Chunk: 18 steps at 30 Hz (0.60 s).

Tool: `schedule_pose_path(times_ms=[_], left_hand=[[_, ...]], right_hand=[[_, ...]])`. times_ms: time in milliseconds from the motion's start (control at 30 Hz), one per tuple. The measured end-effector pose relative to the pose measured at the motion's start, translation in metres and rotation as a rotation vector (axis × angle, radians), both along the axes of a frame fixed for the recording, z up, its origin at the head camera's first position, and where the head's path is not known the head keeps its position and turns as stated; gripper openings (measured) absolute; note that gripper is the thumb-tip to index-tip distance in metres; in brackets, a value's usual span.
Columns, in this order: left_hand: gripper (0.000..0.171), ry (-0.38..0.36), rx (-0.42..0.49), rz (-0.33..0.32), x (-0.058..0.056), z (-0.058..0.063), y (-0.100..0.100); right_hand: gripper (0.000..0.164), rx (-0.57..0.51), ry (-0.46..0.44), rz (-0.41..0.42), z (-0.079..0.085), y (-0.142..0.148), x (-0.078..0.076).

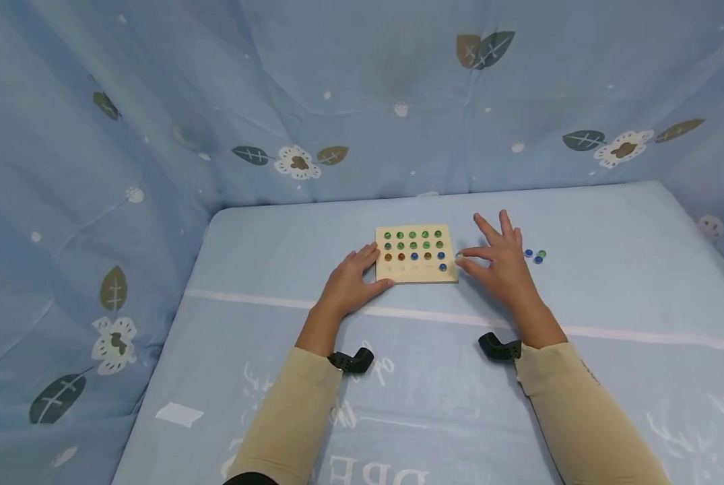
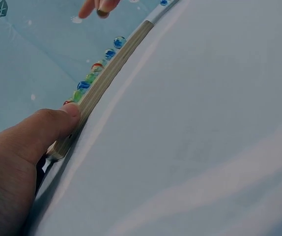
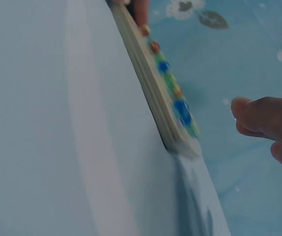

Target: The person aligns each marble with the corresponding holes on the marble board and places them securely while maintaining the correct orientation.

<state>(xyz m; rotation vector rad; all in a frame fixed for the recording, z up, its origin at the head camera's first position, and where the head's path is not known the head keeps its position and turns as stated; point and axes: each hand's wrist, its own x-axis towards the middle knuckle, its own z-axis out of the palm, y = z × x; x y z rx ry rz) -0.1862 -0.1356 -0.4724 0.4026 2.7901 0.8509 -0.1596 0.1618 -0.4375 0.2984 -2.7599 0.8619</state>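
Observation:
A pale wooden board (image 1: pixel 419 275) with rows of round hollows lies on the bed-like surface. Green, amber and blue glass marbles (image 1: pixel 413 246) fill its three far rows. In the near row, one blue marble (image 1: pixel 443 267) sits at the right end, beside bare hollows. My left hand (image 1: pixel 349 283) holds the board's near left corner, thumb at the front edge and fingers along the left side. Just off the board's right edge, my right hand (image 1: pixel 501 266) pinches a small glass marble (image 1: pixel 458 256) between thumb and forefinger, other fingers raised; the fingertips mostly hide it.
Several loose marbles (image 1: pixel 539 259), blue and green, lie right of my right hand. Light blue patterned cloth (image 1: pixel 422 323) covers the flat surface, and matching fabric (image 1: pixel 374 101) hangs behind and at the sides. Black wrist mounts (image 1: pixel 352 361) stick out by both sleeves.

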Motion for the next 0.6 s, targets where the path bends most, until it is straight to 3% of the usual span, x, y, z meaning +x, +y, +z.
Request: schedule_pose_path(times_ms=[333, 600], left_hand=[[0.082, 0.028, -0.018, -0.037, 0.003, -0.001, 0.003], [0.081, 0.040, -0.035, -0.028, 0.003, 0.003, -0.001]], right_hand=[[0.022, -0.100, -0.178, 0.132, -0.015, -0.024, -0.002], [0.024, -0.144, -0.159, 0.159, -0.021, -0.030, -0.007]])
